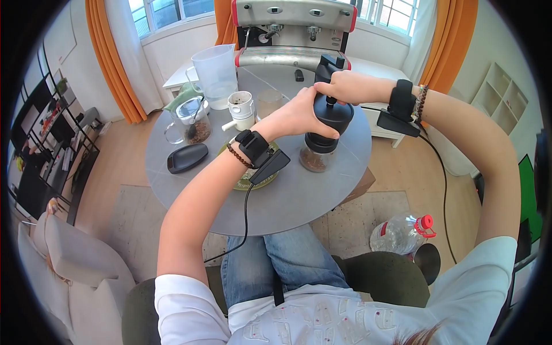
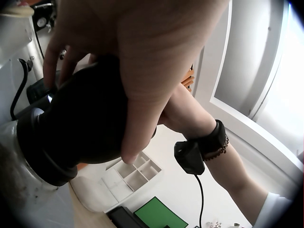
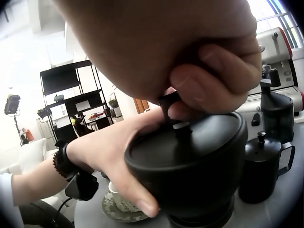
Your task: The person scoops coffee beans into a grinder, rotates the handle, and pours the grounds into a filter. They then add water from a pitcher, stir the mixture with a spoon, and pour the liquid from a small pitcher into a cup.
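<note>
A black hand coffee grinder [image 1: 333, 118] stands on the grey round table, its glass jar [image 1: 315, 160] at the bottom holding brown coffee. My left hand [image 1: 296, 115] grips the grinder's body from the left, thumb along the near side and fingers round the far side. Over the lid, my right hand [image 3: 190, 52] has its fingers curled round the black crank [image 3: 169, 102], most of which they hide. In the left wrist view the black body [image 2: 90, 118] fills the space under the left palm.
Left of the grinder are a white cup [image 1: 241, 105], a plastic pitcher [image 1: 215, 72], a glass jug [image 1: 193, 118] with brown contents, a black tray [image 1: 187, 158] and a green plate [image 1: 261, 183]. A black lidded pot [image 3: 259, 171] stands beyond it. An espresso machine [image 1: 293, 54] is behind.
</note>
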Demonstrator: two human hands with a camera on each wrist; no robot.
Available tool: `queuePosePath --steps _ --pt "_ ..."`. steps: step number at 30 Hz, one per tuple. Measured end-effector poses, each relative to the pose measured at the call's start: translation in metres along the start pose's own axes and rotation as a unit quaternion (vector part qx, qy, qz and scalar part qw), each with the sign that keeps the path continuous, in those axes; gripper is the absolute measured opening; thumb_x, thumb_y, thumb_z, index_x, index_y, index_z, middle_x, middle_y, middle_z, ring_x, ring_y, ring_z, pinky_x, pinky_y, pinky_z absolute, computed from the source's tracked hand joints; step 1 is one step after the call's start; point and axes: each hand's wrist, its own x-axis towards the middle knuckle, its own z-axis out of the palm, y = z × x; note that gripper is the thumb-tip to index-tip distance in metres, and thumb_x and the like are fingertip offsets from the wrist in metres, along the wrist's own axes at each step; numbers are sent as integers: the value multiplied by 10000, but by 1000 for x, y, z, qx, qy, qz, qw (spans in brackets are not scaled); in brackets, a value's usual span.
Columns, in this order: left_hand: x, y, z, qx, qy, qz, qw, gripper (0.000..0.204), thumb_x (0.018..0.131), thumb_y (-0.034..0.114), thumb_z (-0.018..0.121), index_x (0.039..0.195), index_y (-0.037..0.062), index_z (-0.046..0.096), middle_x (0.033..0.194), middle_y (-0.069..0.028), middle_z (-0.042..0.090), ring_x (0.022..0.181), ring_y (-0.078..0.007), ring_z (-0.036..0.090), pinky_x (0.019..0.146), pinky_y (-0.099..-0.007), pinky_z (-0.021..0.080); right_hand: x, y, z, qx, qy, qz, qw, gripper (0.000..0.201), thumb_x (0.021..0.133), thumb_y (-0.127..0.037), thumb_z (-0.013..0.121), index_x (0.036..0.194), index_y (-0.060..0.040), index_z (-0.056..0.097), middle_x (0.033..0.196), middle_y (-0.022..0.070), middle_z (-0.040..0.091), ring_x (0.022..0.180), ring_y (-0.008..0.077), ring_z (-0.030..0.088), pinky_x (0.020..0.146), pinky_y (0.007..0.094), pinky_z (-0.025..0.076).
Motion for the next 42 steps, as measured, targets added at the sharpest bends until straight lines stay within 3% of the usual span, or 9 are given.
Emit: queuePosePath --steps 3,7,11,14,29,33,36,39,42 --pt "-4 4 2 28 16 -18 999 1076 605 422 881 1397 -75 347 1318 -229 467 1255 -312 480 1067 -370 390 -2 -15 -14 262 -78 274 922 416 966 -385 427 830 -13 555 593 28 520 433 128 510 392 273 374" --pt "-6 4 3 27 26 -14 999 1137 594 443 879 1414 -102 312 1337 -252 447 1267 -329 471 1076 -369 382 -4 -14 -10 376 -64 301 874 431 939 -420 435 784 -41 571 590 -13 512 409 84 460 361 229 323" --pt "-6 6 0 22 13 -20 999 1143 592 458 875 1412 -106 312 1352 -256 430 1284 -336 455 1089 -372 369 2 -12 -8 -231 104 91 963 178 924 -182 522 984 -55 632 756 88 647 682 261 651 630 383 531" --pt "-5 5 -2 27 11 -23 999 1141 598 466 871 1417 -98 311 1365 -256 421 1302 -335 440 1096 -374 361 -3 -4 -28 -143 90 -139 976 230 888 -96 542 1093 -57 638 942 101 649 903 303 638 785 390 521" --pt "-1 -2 -14 12 -38 -12 999 1115 622 456 867 1434 -67 310 1347 -227 464 1271 -313 472 1080 -359 366 -10 -6 -38 -281 32 -261 923 314 817 -291 689 984 -26 687 885 58 622 948 239 540 799 373 483" --pt "-3 -3 -15 11 -49 -13 999 1078 632 445 864 1422 -56 328 1324 -216 487 1245 -304 488 1061 -353 378 -14 1 -25 -216 71 -238 944 317 898 -321 608 953 -18 679 804 85 607 875 256 577 761 362 488" --pt "-2 -3 -12 17 -44 -15 999 1035 638 440 860 1400 -46 355 1302 -206 494 1232 -298 491 1049 -353 383 -16 -20 -13 -166 -24 72 983 320 963 -320 523 997 -38 671 728 107 594 724 284 615 668 380 504" --pt "0 -3 -6 27 -19 -12 999 1000 637 438 858 1375 -39 383 1288 -201 490 1227 -296 488 1048 -356 383 -14 -12 6 -94 81 29 992 595 964 -479 404 818 34 667 691 211 637 656 384 633 651 482 509" --pt "-1 -2 -3 34 -9 -20 999 996 627 442 861 1364 -42 396 1291 -206 474 1231 -299 483 1049 -363 386 -8 -13 1 -2 7 120 993 625 965 -491 407 721 44 619 632 154 595 541 262 595 528 407 490"
